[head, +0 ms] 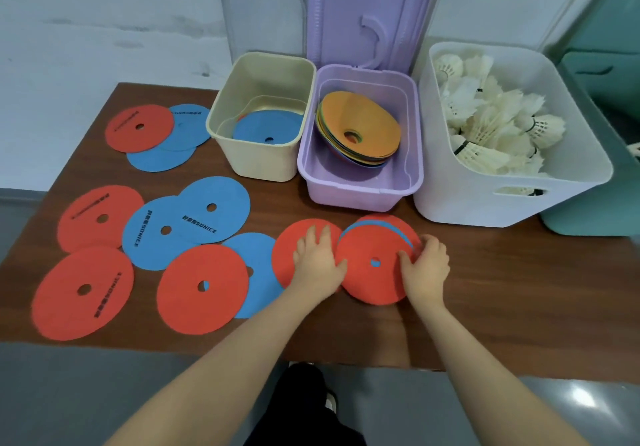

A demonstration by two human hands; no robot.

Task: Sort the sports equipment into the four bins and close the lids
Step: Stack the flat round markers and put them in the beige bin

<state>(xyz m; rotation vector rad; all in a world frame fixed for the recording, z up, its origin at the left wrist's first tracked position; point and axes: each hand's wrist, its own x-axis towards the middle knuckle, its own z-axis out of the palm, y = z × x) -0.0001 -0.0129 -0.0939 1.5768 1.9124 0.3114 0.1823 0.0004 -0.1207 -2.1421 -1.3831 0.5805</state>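
Several flat red and blue discs lie scattered on the brown table [502, 307]. My left hand [317, 265] rests flat on a red disc [287, 248]. My right hand [424, 265] touches the right edge of a small stack topped by another red disc [374, 272], with a blue disc [381, 225] showing under it. The beige bin [256, 158] holds a blue disc. The purple bin [346, 189] holds stacked cone markers [360, 127]. The white bin [485, 203] is full of shuttlecocks [491, 127]. A teal bin [595, 217] stands at the far right.
All lids stand open against the wall: a grey lid [265, 19], a purple lid [370, 12], a white lid [512, 2] and a teal lid [613, 23]. The table's near edge [207, 350] is close to my body. Grey floor lies below.
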